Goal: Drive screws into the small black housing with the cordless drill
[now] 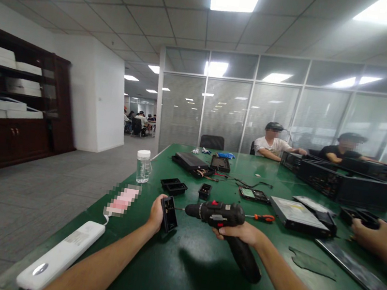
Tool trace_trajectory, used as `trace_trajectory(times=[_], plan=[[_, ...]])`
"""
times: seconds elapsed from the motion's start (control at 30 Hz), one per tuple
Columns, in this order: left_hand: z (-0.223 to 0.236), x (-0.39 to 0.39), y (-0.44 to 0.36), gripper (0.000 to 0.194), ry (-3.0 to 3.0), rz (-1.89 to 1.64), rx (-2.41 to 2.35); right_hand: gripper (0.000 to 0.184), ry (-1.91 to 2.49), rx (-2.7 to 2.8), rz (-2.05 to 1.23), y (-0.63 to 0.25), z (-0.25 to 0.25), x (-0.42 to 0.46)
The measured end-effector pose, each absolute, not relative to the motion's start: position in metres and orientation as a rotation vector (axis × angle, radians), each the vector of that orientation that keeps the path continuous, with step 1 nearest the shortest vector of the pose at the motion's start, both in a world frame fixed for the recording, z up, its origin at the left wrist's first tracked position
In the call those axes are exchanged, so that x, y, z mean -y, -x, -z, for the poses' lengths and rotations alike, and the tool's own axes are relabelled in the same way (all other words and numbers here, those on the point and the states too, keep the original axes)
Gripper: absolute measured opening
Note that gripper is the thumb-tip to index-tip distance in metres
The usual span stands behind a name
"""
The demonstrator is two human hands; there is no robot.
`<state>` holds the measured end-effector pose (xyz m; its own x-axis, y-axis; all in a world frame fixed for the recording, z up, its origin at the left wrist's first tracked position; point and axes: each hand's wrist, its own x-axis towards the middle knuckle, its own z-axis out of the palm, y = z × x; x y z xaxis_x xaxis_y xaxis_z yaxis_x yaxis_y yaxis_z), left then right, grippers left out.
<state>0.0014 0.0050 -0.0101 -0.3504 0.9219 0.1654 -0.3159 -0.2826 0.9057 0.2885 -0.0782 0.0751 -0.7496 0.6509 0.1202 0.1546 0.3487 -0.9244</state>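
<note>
My left hand is closed on the side of a small black plastic box, held tilted above the table with its open side turned to the right. In my right hand is a black cordless drill, lying sideways with its bit pointing left. The bit's tip reaches the box or stops very near it; I cannot tell whether it touches. Behind them on the table stand more black plastic boxes and a single small one. An orange-handled screwdriver lies just right of the drill.
The green table bears a water bottle, a white power strip, a circuit board, a silver disc drive and a dark flat panel. A co-worker's hand holds black parts at right. Large black cases stand behind.
</note>
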Motion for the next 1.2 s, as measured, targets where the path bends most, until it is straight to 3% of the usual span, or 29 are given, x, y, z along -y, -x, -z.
trace_trajectory(times=[0.7,1.2], plan=[[0.0106,-0.0055,-0.0012,0.027,-0.938,-1.787,-1.032,0.02,0.706,2.125,-1.388,-0.2878,-0.0746,0.0781],[0.0093,-0.004,-0.0018,0.029,-0.949,-1.781,-1.04,0.031,0.889,2.137,-1.3,-0.2881,-0.0745,0.078]])
